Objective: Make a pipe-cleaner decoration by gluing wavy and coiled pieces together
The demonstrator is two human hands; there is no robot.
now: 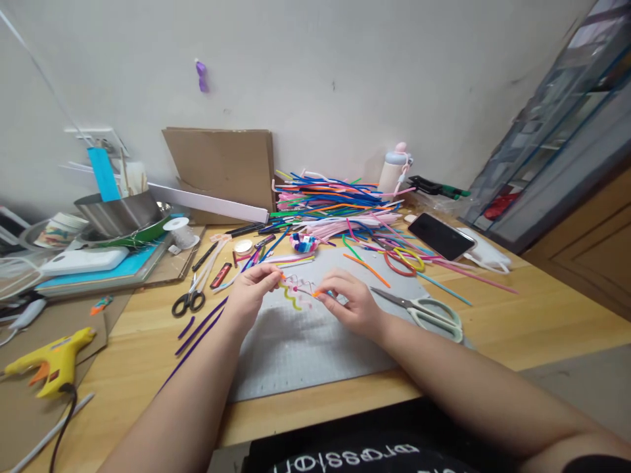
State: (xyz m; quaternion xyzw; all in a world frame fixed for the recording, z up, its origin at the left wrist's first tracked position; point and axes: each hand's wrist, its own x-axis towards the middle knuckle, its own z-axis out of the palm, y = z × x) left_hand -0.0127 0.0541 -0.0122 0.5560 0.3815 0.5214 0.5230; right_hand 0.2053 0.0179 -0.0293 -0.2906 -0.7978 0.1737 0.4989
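Observation:
Above the grey mat [296, 368], my left hand [254, 292] pinches the orange-tipped left end of a small wavy craft piece [292, 297] with yellow, pink and white curls. Its other end, also orange, is between the thumb and fingers of my right hand [350, 299]. A bit of light blue shows by the right fingers. The middle of the piece hangs between both hands and is slightly blurred. Green-handled scissors [434, 314] lie on the mat right of my right hand. Purple strips [197, 335] lie left of my left hand.
A pile of coloured pipe cleaners [335, 203] stands against the wall, by a bottle [394, 172]. Black-handled scissors [188, 303], a yellow glue gun [56, 361] and a metal pot [121, 213] are at left. A phone [441, 236] lies at right.

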